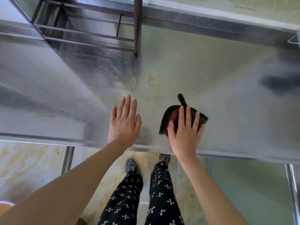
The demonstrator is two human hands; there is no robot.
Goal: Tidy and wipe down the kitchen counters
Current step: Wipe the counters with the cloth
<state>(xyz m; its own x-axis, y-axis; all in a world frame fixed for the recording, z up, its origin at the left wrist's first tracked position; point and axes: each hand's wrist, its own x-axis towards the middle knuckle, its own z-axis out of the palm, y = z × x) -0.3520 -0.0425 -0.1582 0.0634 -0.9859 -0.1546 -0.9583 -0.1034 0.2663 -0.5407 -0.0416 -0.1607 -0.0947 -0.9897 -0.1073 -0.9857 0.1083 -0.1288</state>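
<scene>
The left hand lies flat, fingers spread, on the steel bench. Beside it the right hand presses spread fingers onto a dark cloth, possibly a pad. This looks like the wiping step; next, push it toward the yellowish stain.

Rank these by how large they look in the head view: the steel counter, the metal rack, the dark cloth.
1. steel counter
2. metal rack
3. dark cloth, partly hidden under the right hand

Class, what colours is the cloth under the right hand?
The cloth is black and dark red; head view.
</scene>
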